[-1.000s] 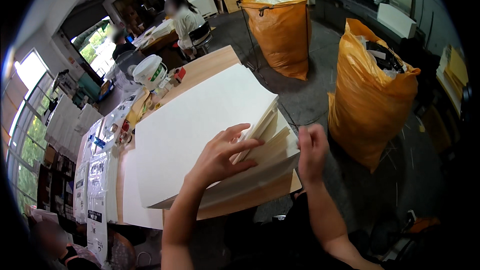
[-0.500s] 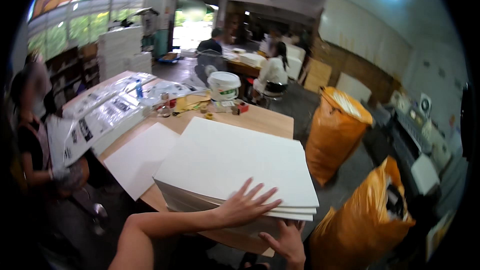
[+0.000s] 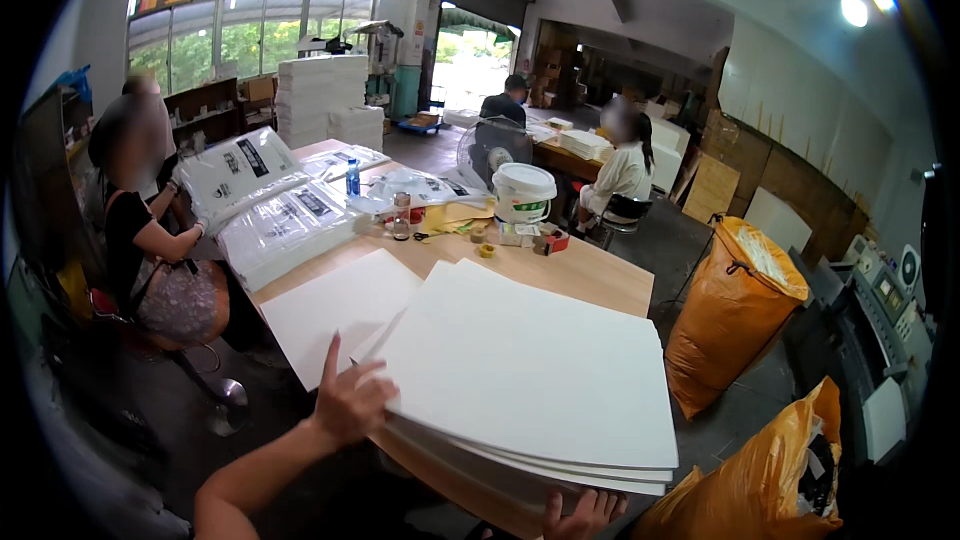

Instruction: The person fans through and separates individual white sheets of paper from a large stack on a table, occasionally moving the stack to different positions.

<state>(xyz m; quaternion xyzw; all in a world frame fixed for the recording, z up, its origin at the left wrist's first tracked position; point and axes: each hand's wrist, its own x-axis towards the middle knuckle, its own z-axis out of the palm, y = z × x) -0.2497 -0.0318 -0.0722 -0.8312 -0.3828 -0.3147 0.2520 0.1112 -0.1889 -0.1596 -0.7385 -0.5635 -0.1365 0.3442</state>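
Observation:
A thick stack of large white boards lies on the table in front of me, with its top few boards jutting unevenly at the near right corner. By the stack's left corner is my left hand, its index finger stretched up and the others loosely bent beside the board edges. Low at the near edge, my right hand has its fingertips up against the stack's front, under the top boards, with the thumb apart. Part of that hand is cut off by the picture's lower edge. A flat white board lies left of the stack.
On the wooden table stand a white bucket, a glass jar, tape rolls and plastic-wrapped packs. Orange sacks stand at the right. A co-worker sits at the left, holding a wrapped pack; others sit farther back.
My left hand has moved from the top of the stack's near right part to its left corner. My right hand has slid left along the near edge. The view has shifted.

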